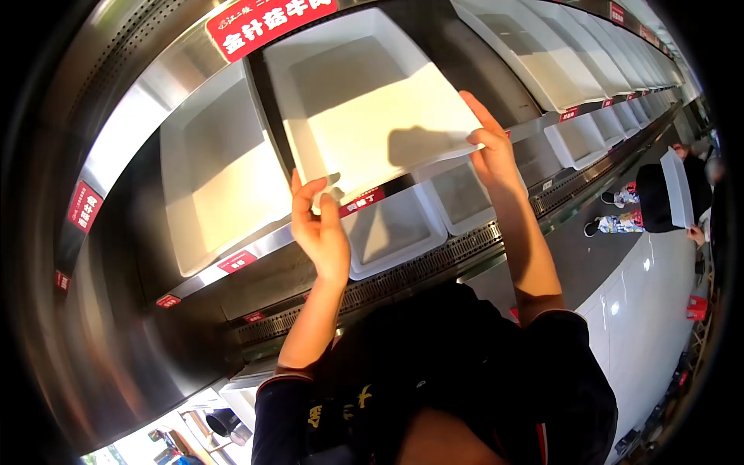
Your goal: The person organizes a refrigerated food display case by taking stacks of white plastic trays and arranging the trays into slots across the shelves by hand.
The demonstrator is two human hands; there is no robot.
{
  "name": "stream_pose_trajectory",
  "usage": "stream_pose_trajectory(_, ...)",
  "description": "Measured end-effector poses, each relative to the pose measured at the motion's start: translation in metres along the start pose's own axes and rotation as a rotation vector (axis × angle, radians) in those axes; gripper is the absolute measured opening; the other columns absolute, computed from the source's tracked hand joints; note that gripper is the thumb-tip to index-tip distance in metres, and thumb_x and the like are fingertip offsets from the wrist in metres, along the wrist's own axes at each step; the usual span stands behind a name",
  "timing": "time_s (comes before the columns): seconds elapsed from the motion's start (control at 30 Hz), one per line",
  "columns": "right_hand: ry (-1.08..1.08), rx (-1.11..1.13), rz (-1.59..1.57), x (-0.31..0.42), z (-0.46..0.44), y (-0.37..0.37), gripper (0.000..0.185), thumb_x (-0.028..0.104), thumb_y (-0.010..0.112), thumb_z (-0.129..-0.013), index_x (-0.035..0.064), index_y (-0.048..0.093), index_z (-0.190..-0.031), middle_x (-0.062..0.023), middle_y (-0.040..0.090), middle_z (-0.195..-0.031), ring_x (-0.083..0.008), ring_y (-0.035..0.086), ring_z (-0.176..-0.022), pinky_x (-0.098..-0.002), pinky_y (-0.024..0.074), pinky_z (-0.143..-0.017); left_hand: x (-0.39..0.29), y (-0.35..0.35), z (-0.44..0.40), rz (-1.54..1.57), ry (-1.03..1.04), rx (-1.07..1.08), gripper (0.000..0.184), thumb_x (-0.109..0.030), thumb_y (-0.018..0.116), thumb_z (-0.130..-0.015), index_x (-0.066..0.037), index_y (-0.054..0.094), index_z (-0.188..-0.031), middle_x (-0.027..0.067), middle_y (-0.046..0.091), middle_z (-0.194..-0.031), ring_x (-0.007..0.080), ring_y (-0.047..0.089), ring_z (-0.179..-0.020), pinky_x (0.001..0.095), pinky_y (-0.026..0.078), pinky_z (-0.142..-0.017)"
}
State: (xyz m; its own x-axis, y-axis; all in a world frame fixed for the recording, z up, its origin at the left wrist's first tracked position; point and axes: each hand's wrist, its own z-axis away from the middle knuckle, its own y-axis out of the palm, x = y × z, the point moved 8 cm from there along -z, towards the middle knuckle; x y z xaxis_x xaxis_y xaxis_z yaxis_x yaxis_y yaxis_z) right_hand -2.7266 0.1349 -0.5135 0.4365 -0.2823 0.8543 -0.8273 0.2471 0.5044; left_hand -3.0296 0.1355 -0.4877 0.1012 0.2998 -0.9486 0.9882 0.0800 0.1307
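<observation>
A shallow white rectangular tray (pixel 364 128) is tilted over the metal shelf, and nothing lies in it. My left hand (pixel 319 225) grips its near left corner, thumb and fingers pinched on the rim. At the near right corner, my right hand (pixel 490 143) is closed round the edge, with the thumb on top. The shadow of a hand falls on the tray floor. To the left, on the same shelf, sits another white tray (pixel 225 170).
More white trays (pixel 535 54) line the shelf to the right, with smaller white trays (pixel 395 232) below. Red label cards (pixel 236 261) sit along the shelf edge. At the far right, another person (pixel 659 198) holds a white tray (pixel 677 188) beside a shiny floor (pixel 620 310).
</observation>
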Motion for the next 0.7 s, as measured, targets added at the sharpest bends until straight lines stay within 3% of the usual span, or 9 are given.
stream_pose_trajectory(0.07,0.063,0.058,-0.005,-0.018,-0.003,0.015,0.075,-0.004,0.043,-0.064,-0.0046,0.036,-0.138,-0.0122,0.047,-0.134,-0.0188,0.047,-0.119,-0.0234,0.0365,-0.095,0.0,-0.022,0.0,-0.039,0.018,-0.037,0.022,0.003,0.049,-0.085,0.0,0.057,-0.105,0.0205,0.036,-0.143,0.0225,0.043,-0.125,0.0313,0.036,-0.1)
stream_pose_trajectory(0.27,0.19,0.154,0.296,-0.048,0.012,0.064,0.076,-0.004,0.046,-0.066,0.0022,0.037,-0.14,-0.0052,0.053,-0.126,-0.0082,0.05,-0.107,-0.0191,0.0388,-0.083,0.011,-0.092,-0.016,-0.052,0.017,-0.16,0.026,0.008,0.047,-0.081,0.002,0.056,-0.105,0.0177,0.046,-0.135,0.02,0.05,-0.113,0.0314,0.038,-0.096)
stream_pose_trajectory(0.3,0.055,0.195,0.569,-0.043,0.007,0.066,0.071,-0.001,0.056,-0.071,0.0072,0.039,-0.14,-0.0078,0.053,-0.128,-0.016,0.049,-0.117,-0.0259,0.0396,-0.092,0.011,-0.094,-0.015,-0.101,0.032,-0.149,0.027,0.007,0.049,-0.082,0.002,0.055,-0.107,0.0176,0.046,-0.135,0.0198,0.05,-0.114,0.031,0.037,-0.097)
stream_pose_trajectory(0.4,-0.912,0.133,1.553,0.027,0.036,0.14,0.056,0.006,0.062,-0.076,0.0064,0.048,-0.13,-0.011,0.057,-0.122,-0.0226,0.054,-0.11,-0.0309,0.0428,-0.091,0.006,-0.099,-0.007,-0.112,0.081,-0.172,0.028,0.003,0.055,-0.083,0.002,0.053,-0.11,0.0187,0.046,-0.134,0.0224,0.047,-0.115,0.0331,0.036,-0.098)
stream_pose_trajectory(0.43,-0.837,0.418,1.375,0.025,0.046,0.162,0.042,0.015,0.068,-0.077,0.0065,0.057,-0.117,-0.0116,0.061,-0.113,-0.0271,0.057,-0.102,-0.0368,0.0444,-0.09,0.005,-0.097,-0.002,-0.087,0.094,-0.186,0.028,0.002,0.057,-0.083,0.002,0.053,-0.11,0.0193,0.046,-0.133,0.0237,0.046,-0.116,0.0342,0.035,-0.098)
stream_pose_trajectory(0.53,-0.539,0.725,1.403,-0.032,0.068,0.181,0.029,0.016,0.069,-0.075,0.0062,0.063,-0.102,-0.0038,0.063,-0.097,-0.0224,0.06,-0.092,-0.0349,0.0482,-0.078,-0.034,-0.087,0.027,-0.568,0.452,-0.324,0.029,0.0,0.061,-0.082,0.002,0.053,-0.11,0.0165,0.053,-0.117,0.0262,0.048,-0.103,0.037,0.037,-0.092)
stream_pose_trajectory(0.57,-0.588,0.721,1.49,-0.044,0.068,0.178,0.025,0.016,0.068,-0.075,0.0072,0.064,-0.098,-0.0027,0.063,-0.094,-0.0216,0.06,-0.09,-0.0343,0.0485,-0.076,-0.043,-0.079,0.036,-0.71,0.561,-0.276,0.03,-0.001,0.061,-0.081,0.001,0.053,-0.109,0.0139,0.053,-0.103,0.0275,0.047,-0.094,0.0379,0.037,-0.087)
stream_pose_trajectory(0.63,-0.692,0.712,1.667,-0.057,0.06,0.178,0.016,0.017,0.066,-0.076,0.0091,0.067,-0.09,-0.0005,0.062,-0.086,-0.02,0.06,-0.086,-0.033,0.049,-0.071,-0.039,-0.057,0.046,-0.687,0.654,-0.043,0.026,0.002,0.063,-0.075,-0.001,0.058,-0.101,0.0119,0.054,-0.097,0.0273,0.049,-0.093,0.0377,0.038,-0.085)
stream_pose_trajectory(0.7,-0.488,0.766,1.673,-0.065,0.048,0.171,0.011,0.019,0.064,-0.078,0.0113,0.067,-0.085,0.0001,0.06,-0.08,-0.0195,0.06,-0.083,-0.0334,0.0486,-0.069,-0.033,-0.032,0.053,-0.758,0.698,0.164,0.025,0.004,0.064,-0.07,-0.002,0.06,-0.094,0.0109,0.056,-0.095,0.028,0.051,-0.093,0.0386,0.039,-0.084)
